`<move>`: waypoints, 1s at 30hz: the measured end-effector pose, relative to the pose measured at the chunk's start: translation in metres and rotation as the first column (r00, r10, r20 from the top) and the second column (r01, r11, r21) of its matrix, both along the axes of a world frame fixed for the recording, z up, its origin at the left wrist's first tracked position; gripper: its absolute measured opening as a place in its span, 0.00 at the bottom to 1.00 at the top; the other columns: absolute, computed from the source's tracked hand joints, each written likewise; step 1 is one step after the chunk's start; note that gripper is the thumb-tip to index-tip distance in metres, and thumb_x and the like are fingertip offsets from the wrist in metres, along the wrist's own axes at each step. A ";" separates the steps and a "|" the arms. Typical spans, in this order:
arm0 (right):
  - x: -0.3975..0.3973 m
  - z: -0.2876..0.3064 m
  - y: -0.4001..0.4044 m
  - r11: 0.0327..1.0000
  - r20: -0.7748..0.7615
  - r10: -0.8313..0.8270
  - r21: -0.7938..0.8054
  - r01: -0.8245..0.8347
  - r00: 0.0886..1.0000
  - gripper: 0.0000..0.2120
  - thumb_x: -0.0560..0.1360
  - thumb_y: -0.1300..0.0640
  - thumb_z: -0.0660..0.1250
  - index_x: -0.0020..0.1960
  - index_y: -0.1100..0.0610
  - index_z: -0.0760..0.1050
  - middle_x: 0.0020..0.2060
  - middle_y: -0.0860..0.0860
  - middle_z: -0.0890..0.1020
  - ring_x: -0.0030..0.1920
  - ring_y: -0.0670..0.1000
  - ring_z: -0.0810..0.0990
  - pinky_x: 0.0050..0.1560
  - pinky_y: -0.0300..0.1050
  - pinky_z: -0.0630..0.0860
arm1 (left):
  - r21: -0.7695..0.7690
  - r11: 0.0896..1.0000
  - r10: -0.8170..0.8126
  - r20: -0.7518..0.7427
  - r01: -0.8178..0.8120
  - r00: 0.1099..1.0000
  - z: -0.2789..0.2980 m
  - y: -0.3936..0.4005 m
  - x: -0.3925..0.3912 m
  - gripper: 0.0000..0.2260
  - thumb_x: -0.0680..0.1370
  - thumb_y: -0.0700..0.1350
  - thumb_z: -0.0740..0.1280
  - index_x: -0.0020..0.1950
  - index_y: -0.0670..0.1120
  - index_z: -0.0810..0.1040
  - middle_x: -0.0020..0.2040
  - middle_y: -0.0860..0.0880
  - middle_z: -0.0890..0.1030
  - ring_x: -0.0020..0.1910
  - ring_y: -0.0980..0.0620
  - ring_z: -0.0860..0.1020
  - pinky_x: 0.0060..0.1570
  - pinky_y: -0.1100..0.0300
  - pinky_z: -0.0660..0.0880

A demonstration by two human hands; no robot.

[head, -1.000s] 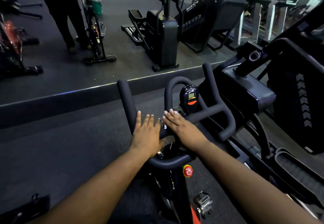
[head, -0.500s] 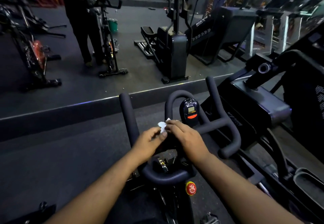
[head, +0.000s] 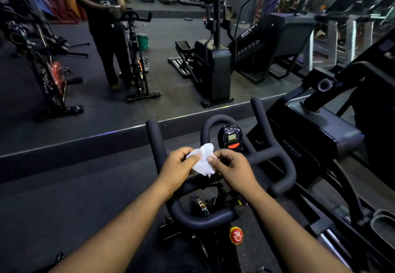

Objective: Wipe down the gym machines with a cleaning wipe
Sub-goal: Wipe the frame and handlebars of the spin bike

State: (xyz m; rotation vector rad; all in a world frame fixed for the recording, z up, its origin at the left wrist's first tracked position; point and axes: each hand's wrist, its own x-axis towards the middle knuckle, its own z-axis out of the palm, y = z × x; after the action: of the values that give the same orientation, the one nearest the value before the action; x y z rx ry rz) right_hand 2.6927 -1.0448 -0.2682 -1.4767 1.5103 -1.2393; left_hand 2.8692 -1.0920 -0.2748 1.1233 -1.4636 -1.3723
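- Wipe (head: 202, 160) white, crumpled, held up in the air between both hands, just above the spin bike handlebar (head: 275, 155), centre of view, not touching any bar.
- Left hand (head: 178, 168) grip: thumb and fingers pinch the wipe's 9 o'clock edge; right hand (head: 233, 168) grip: fingertips pinch its 3 o'clock edge. Both narrow, holding the wipe.
- Risk: thin sheet pulled from two sides, likely being opened out; too hard a tug could tear it.
- Risk: pinch is only at the edges, so a slip could drop it down past the stem toward the red knob (head: 236, 235) at 6 o'clock, or to the floor.
- Risk: still bunched, little contact area; bars may get streaked, not cleaned.
- Risk: console (head: 230, 137) sits at 1 o'clock of the wipe, very near; a damp wipe dragged over the screen or the orange button could press it or wet it.
- Wetness of the wipe: cannot tell.
- Another person (head: 102, 27) stands at 11 o'clock by a second bike (head: 136, 59), well apart, no conflict.
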 end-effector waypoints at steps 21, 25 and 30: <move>-0.019 0.060 -0.051 0.962 -0.428 -0.164 -0.269 0.048 0.889 0.11 0.77 0.61 0.65 0.55 0.50 0.81 0.51 0.48 0.86 0.50 0.48 0.83 0.50 0.47 0.78 | -0.267 0.956 0.144 0.070 -0.120 0.987 -0.010 -0.018 -0.018 0.10 0.81 0.43 0.69 0.61 0.51 0.75 0.58 0.50 0.78 0.50 0.54 0.78 0.54 0.59 0.77; -0.020 0.076 -0.093 0.975 -0.815 -0.131 -0.210 -0.077 0.564 0.21 0.78 0.66 0.61 0.67 0.51 0.76 0.76 0.49 0.70 0.74 0.50 0.69 0.65 0.47 0.73 | -0.344 0.939 0.126 0.392 0.019 0.911 -0.035 -0.014 -0.019 0.21 0.81 0.53 0.68 0.72 0.50 0.70 0.69 0.53 0.70 0.68 0.52 0.71 0.67 0.54 0.71; 0.003 0.043 -0.110 0.990 -0.992 0.117 0.113 -0.086 0.041 0.23 0.84 0.60 0.53 0.79 0.60 0.60 0.79 0.59 0.61 0.79 0.59 0.59 0.79 0.54 0.53 | -0.418 0.899 0.204 0.670 0.135 0.713 -0.063 -0.005 -0.005 0.30 0.79 0.64 0.60 0.77 0.50 0.65 0.76 0.50 0.66 0.73 0.46 0.69 0.68 0.49 0.71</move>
State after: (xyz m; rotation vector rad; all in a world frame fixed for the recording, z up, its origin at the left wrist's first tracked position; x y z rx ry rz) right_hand 2.6960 -1.1552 -0.2253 -2.6271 2.0972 0.2636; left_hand 2.8645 -1.0968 -0.3382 1.4255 -2.1415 -0.4945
